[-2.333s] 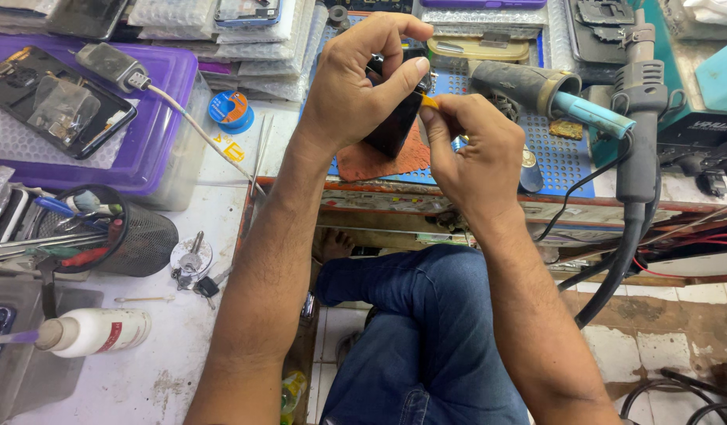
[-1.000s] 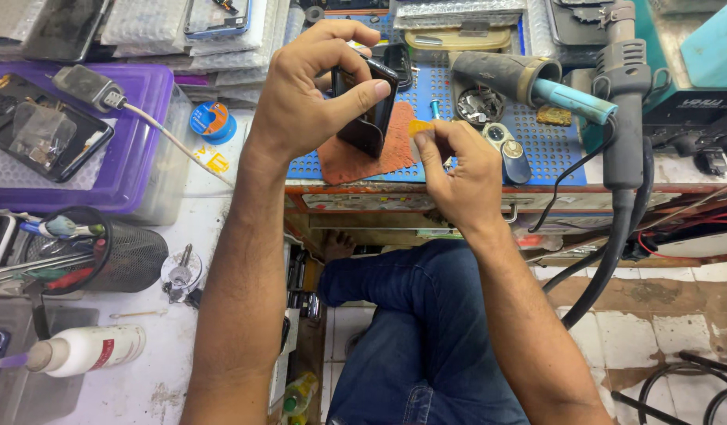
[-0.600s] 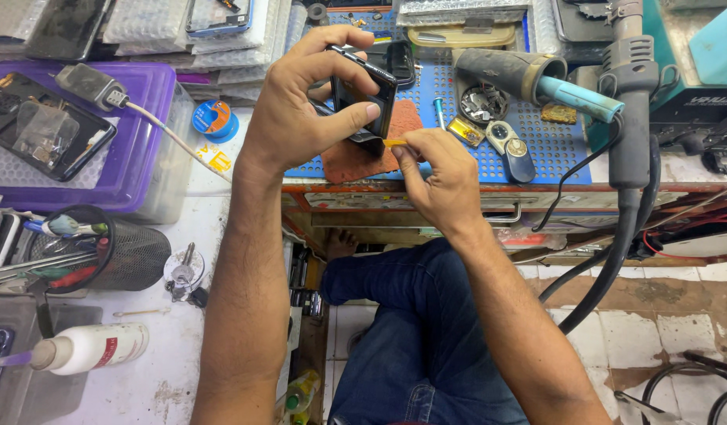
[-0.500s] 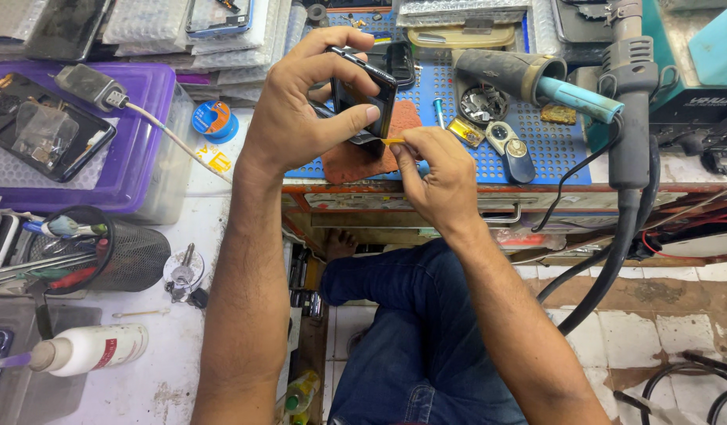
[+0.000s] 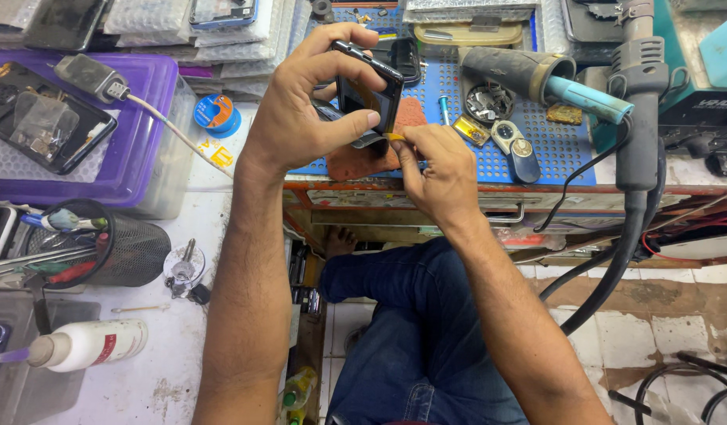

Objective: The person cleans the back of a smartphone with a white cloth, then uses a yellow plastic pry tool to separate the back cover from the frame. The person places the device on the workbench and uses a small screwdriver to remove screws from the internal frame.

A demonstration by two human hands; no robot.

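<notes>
Near the top middle of the frame, the left hand point(image 5: 304, 118) is curled around a small black phone point(image 5: 369, 90), fingers over the top and thumb underneath, likely to keep it steady. The phone stands on its edge above the blue mat point(image 5: 552, 153), its long side running up and a bit left. The right hand point(image 5: 438, 169) is closed in a pinch on a thin yellow tool point(image 5: 395, 137), whose tip touches the phone's lower edge, maybe to pry it
</notes>
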